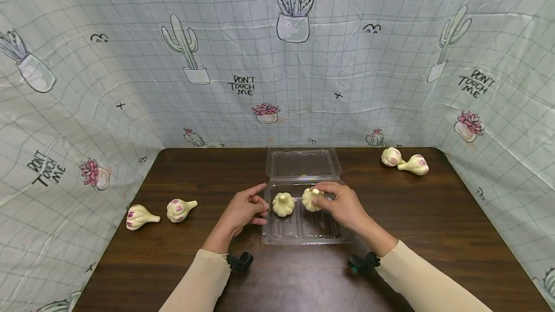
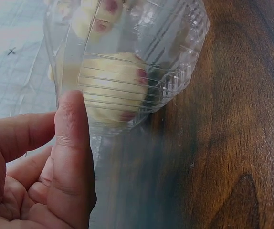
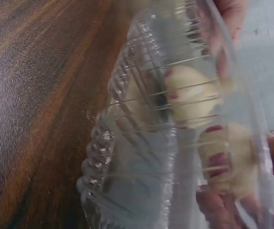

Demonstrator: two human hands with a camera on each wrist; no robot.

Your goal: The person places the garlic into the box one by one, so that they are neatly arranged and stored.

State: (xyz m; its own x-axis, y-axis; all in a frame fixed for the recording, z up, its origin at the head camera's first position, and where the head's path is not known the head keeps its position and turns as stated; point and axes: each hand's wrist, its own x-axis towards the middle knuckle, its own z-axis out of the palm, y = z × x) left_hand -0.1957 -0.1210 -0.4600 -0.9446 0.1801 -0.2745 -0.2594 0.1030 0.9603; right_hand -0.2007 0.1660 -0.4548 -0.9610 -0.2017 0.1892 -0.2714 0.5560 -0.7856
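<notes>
A clear plastic clamshell box (image 1: 299, 235) lies with its lid (image 1: 303, 163) folded back toward the curtain. My left hand (image 1: 246, 210) pinches the box at its left rim; in the left wrist view a straight finger (image 2: 71, 148) lies at the rim. My right hand (image 1: 344, 206) holds a garlic bulb (image 1: 310, 200) with stem up, between thumb and fingers, over the right half of the box. In the left half, another garlic bulb (image 1: 283, 205) sits stem up. Through the clear wall, the right wrist view shows the held bulb (image 3: 223, 157).
Two garlic bulbs with purple patches, one outer (image 1: 139, 217) and one inner (image 1: 178, 210), lie on the table's left side. Two more, a rounder one (image 1: 391, 157) and its neighbour (image 1: 415, 164), lie at the back right. A printed curtain (image 1: 303, 85) surrounds the brown table (image 1: 208, 167).
</notes>
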